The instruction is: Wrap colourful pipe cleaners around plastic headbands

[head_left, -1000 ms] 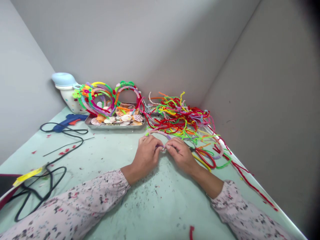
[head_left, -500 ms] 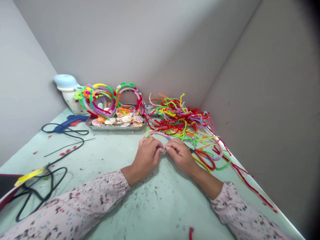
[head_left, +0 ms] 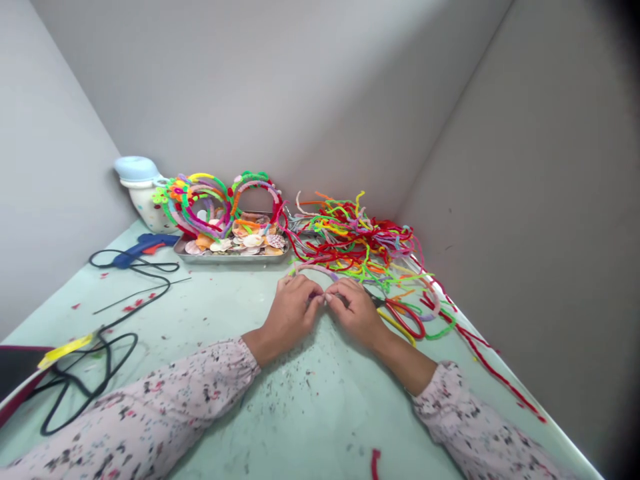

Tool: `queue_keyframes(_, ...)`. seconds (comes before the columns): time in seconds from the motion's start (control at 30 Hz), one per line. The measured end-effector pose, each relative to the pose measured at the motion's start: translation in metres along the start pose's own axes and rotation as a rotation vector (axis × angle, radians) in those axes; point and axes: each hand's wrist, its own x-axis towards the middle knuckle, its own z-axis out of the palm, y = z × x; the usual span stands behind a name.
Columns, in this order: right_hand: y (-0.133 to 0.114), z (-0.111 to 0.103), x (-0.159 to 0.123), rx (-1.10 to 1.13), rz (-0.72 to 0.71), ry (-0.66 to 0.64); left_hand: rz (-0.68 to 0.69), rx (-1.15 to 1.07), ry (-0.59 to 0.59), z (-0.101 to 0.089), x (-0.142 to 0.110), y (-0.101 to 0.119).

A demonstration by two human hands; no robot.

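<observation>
While the left hand point(head_left: 290, 313) and right hand point(head_left: 353, 312) meet just below the centre of the frame, their fingertips point(head_left: 314, 307) close narrowly on a pale lilac chenille-wrapped band point(head_left: 315, 270). Its join is mostly hidden by the fingers, and its fuzzy arc curves up over the knuckles toward the pile behind. Upper centre-left, a stack of finished-looking headbands point(head_left: 213, 207), densely wrapped in bright pipe cleaners, some with flower shapes, leans over a steel tray point(head_left: 231, 260) of scallop shells point(head_left: 240, 242). To the right lies a large tangled heap of loose chenille stems point(head_left: 355, 233), many unused as far as can be seen. Red-handled scissors point(head_left: 404, 319) rest just beside the right hand, while a blue glue gun point(head_left: 143, 251) lies at left on the pale green tabletop point(head_left: 320, 407).
</observation>
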Motion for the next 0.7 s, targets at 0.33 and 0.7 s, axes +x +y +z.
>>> queue_keyframes(0.33,-0.0033,0.004,-0.0017,-0.068,-0.043,0.121,0.019,0.037,0.044,-0.0002,-0.0019,-0.0002)
queue_keyframes(0.7,-0.0016,0.005,-0.0009,-0.052,-0.057,0.063,0.008,0.064,-0.025,-0.0002,-0.0012,-0.0017)
